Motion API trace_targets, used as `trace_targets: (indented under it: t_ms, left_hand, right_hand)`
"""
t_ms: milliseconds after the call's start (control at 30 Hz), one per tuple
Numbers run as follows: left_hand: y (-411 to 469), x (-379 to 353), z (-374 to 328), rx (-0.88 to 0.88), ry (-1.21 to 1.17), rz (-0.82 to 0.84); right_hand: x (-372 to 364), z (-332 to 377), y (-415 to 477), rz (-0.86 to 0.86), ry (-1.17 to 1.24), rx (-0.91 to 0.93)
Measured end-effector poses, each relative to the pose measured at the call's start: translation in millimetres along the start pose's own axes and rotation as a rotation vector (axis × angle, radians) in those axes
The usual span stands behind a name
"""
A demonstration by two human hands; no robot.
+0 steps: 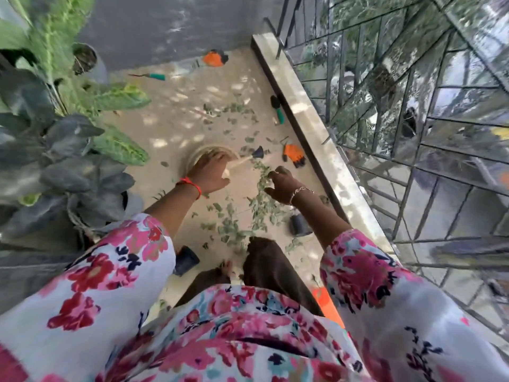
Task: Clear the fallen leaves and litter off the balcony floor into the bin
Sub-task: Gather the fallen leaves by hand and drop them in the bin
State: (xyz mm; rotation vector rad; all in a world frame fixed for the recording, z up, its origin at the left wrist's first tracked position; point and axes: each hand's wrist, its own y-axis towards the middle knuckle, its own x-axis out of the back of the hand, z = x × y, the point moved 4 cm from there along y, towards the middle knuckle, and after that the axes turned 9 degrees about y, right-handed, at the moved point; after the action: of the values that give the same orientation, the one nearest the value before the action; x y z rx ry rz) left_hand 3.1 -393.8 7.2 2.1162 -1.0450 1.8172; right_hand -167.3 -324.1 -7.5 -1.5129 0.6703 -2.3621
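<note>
Both arms reach forward and down. The left hand [210, 172] is blurry, with its fingers pointing ahead. The right hand [283, 183] has its fingers bent down and its thumb sticking out sideways.

Sleeves [104, 271]: white, pink-red flower print. Leaves [234, 224]: dull grey-green, on beige floor [179, 114]. Gloves [293, 154]: orange, black fingertips. Tool handles [280, 116]: teal. Left wrist red thread [191, 184], right wrist silver chain [300, 191]. Wall [165, 26] grey.

no readable text, label, brand or number anywhere — none at all. too blurred on the green-handled tool [280, 114] and black pot [299, 225] to tell.
</note>
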Motion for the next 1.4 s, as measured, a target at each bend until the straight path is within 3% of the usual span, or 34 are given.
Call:
trace_targets:
  t_ms: [533,900,1067,1267,1400]
  left_hand:
    - [211,12,16,0.185,-0.112,0.158]
    - [345,31,57,0.168,-0.139,0.136]
    - [412,-9,96,0.118,-0.146,0.241]
    - [494,-134,159,0.088,-0.125,0.412]
    - [544,-244,204,0.088,-0.216,0.469]
  right_hand:
    - [97,-89,217,0.196,0.019,0.015]
    - [154,-117,362,0.146,0.133,-0.031]
    - [128,-139,430,0.053,0.234,-0.117]
    - [19,-201,542,-0.004,0.39,-0.149]
    - [-62,-258,617,-0.016,0.399,-0.058]
